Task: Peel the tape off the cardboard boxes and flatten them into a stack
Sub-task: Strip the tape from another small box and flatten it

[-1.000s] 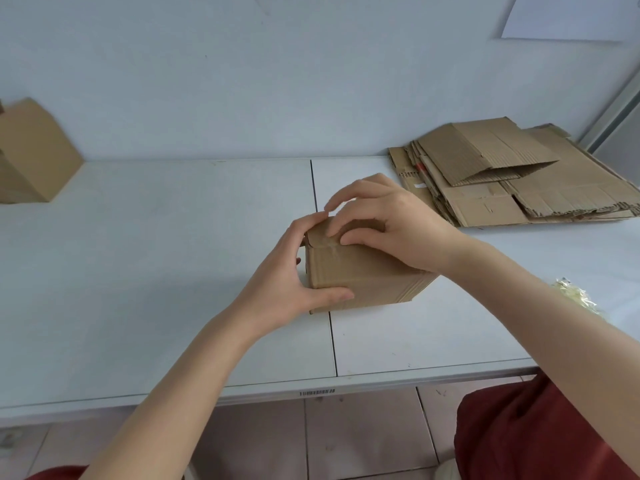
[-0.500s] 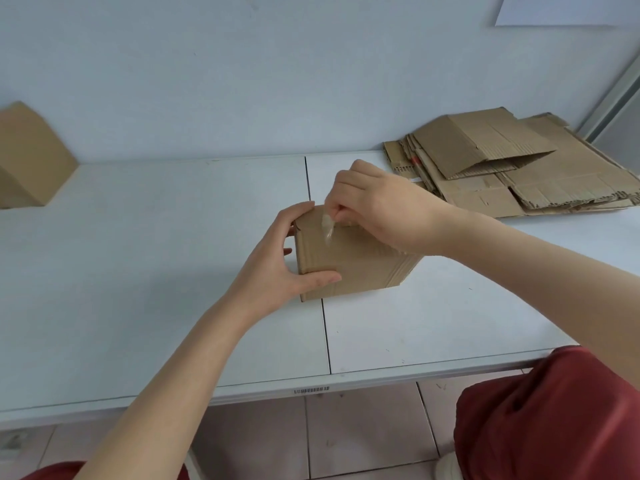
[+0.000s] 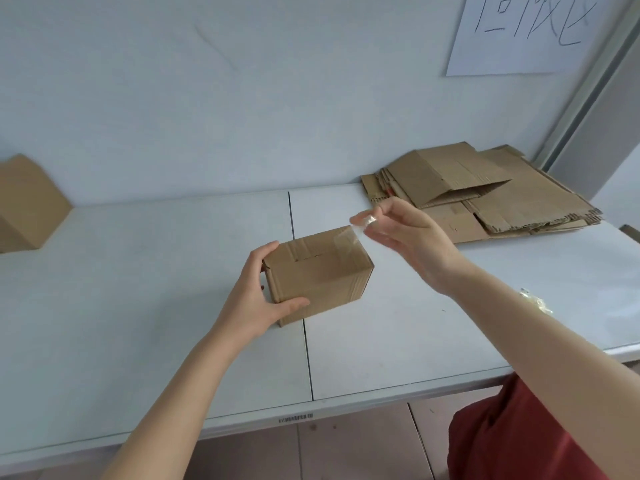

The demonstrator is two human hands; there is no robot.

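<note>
Head view, mid-peel. Showed a small cardboard box point(image 3: 318, 275) standing closed on the white table point(image 3: 138, 306), straddling the seam between two panels. Braced at its left end by the left hand point(image 3: 256, 303), thumb on the near face, fingers curled round the far edge. Pinched between thumb and fingertips of the right hand point(image 3: 412, 240), raised just beside the box's right end: a strip of clear tape point(image 3: 346, 239), apparently joined to the top edge, though hard to trace against the board. Judged light, stiff-walled, easily dented; best steadied at the corners. Tape judged thin, stretchy, clingy; best gripped close to the bond. Lay well behind, to the right: flattened stack point(image 3: 485, 192).
</note>
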